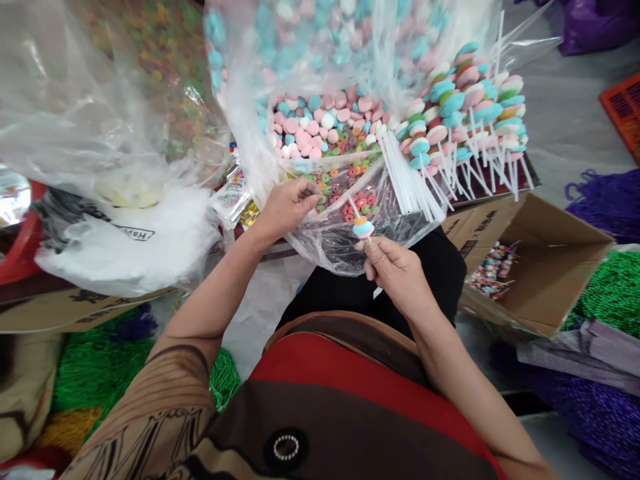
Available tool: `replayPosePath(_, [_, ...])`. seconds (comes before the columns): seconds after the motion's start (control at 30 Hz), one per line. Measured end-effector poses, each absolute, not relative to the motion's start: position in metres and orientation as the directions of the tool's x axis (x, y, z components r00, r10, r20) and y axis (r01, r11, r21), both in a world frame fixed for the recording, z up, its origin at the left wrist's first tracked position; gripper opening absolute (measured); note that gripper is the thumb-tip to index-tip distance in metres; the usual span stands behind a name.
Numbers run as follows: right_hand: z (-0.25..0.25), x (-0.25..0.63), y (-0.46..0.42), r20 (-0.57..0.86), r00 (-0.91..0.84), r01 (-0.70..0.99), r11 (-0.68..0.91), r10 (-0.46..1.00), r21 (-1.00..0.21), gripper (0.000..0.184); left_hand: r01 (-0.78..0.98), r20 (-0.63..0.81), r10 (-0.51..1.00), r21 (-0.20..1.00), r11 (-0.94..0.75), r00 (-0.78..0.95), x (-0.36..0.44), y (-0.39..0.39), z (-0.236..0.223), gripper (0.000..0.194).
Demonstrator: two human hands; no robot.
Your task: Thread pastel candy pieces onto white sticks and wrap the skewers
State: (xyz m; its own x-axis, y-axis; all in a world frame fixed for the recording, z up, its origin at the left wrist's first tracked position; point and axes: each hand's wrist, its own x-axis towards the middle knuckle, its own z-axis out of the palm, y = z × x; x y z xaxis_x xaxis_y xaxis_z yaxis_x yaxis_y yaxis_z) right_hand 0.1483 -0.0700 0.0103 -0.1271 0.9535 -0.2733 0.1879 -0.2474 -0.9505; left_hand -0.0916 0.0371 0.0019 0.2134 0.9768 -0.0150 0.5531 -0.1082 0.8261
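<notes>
Between the thumb and fingers of my right hand (393, 267) is a candy skewer (363, 229), a white stick tilted upward with pink, blue, white and orange pieces threaded on it. The stick's bare tip points toward the small ring candies (360, 207). My left hand (293, 205) is closed in a pinch at the left edge of those rings; whatever its fingertips hold is hidden. Behind the rings, pink, white and blue round candies (313, 127) fill an open clear plastic bag (255, 133). White sticks (405, 173) lie bundled right of the rings.
Finished candy skewers (465, 113) are piled at the right, sticks toward me. A cardboard box (545, 260) with wrapped pieces stands below them. White plastic bags (135, 233) crowd the left side. Green strands (610, 287) and purple strands (585, 400) lie at the right.
</notes>
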Motion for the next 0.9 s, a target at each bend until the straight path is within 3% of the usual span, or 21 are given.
replayPosePath(0.07, [0.01, 0.147, -0.07, -0.274, -0.16, 0.227, -0.235, 0.948, -0.945, 0.054, 0.28, -0.07, 0.981, 0.96, 0.017, 0.183, -0.084, 0.033, 0.003, 0.029])
replayPosePath(0.13, [0.01, 0.145, -0.069, -0.271, -0.173, 0.263, -0.221, 0.947, -0.939, 0.053, 0.068, -0.123, 0.979, 0.991, 0.113, 0.162, -0.075, 0.028, 0.002, 0.038])
replayPosePath(0.3, [0.014, 0.145, -0.069, -0.27, -0.152, 0.323, -0.211, 0.951, -0.922, 0.05, -0.151, -0.094, 0.991, 0.983, 0.108, 0.093, -0.054, 0.019, -0.003, 0.043])
replayPosePath(0.53, [0.017, 0.145, -0.069, -0.273, -0.147, 0.345, -0.209, 0.951, -0.915, 0.048, -0.214, -0.041, 0.999, 0.976, 0.042, 0.007, -0.044, 0.017, -0.007, 0.039])
replayPosePath(0.7, [0.015, 0.143, -0.071, -0.324, -0.144, 0.29, -0.273, 0.935, -0.917, 0.05, -0.085, 0.08, 0.997, 0.993, -0.08, -0.009, -0.043, 0.01, -0.003, 0.028])
replayPosePath(0.9, [0.012, 0.139, -0.063, -0.351, -0.101, 0.171, -0.331, 0.931, -0.928, 0.058, -0.007, 0.102, 0.986, 0.995, -0.102, 0.13, -0.031, -0.006, -0.004, 0.029])
